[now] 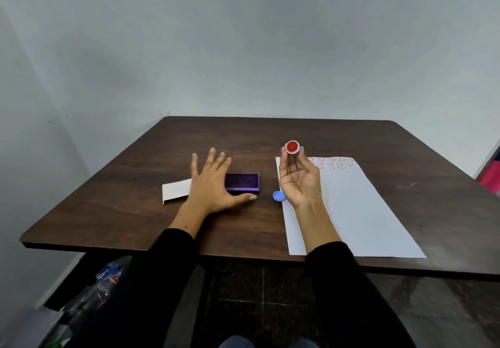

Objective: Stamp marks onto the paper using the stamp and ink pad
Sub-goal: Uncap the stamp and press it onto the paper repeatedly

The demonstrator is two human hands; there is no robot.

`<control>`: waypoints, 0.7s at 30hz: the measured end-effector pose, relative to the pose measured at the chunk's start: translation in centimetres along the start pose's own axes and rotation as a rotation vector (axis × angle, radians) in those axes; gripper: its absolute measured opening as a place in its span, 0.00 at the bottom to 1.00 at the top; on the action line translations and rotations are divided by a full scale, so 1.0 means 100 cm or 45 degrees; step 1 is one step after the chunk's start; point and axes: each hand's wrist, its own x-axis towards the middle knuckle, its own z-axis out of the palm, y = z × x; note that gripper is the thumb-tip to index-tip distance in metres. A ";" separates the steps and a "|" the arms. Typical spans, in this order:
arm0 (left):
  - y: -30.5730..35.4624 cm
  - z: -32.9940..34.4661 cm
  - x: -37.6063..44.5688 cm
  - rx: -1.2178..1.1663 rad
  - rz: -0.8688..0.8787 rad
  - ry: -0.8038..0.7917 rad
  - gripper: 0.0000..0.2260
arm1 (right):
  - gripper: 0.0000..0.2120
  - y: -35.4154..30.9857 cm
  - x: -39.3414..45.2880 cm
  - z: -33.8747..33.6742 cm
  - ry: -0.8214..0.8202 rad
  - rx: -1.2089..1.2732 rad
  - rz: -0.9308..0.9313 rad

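Head view: the right hand (299, 182) held the stamp (292, 147) upright in its fingertips, red face toward the camera; the left hand (209, 185) lay spread wide beside the ink pad (242, 181).

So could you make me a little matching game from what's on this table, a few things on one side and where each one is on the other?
Things:
1. stamp
2. ink pad
3. blue cap
4. smiley marks

Places:
A. on the table between the hands
B. at the paper's far end
C. held up in the right hand
D. beside the flat left hand

Pairs: 1-C, 2-D, 3-A, 4-B
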 end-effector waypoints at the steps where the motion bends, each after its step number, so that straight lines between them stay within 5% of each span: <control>1: -0.008 0.000 -0.002 0.027 -0.037 -0.034 0.57 | 0.10 0.000 0.001 -0.001 0.002 -0.010 0.002; 10: -0.014 0.000 -0.003 -0.108 -0.076 -0.177 0.47 | 0.03 0.010 0.008 0.005 0.162 -0.520 -0.123; 18: -0.015 0.003 -0.004 -0.257 -0.109 -0.142 0.37 | 0.04 0.057 0.022 0.018 0.070 -2.072 -0.588; 21: -0.015 0.001 -0.004 -0.290 -0.116 -0.162 0.35 | 0.07 0.071 0.022 0.015 0.071 -2.437 -0.676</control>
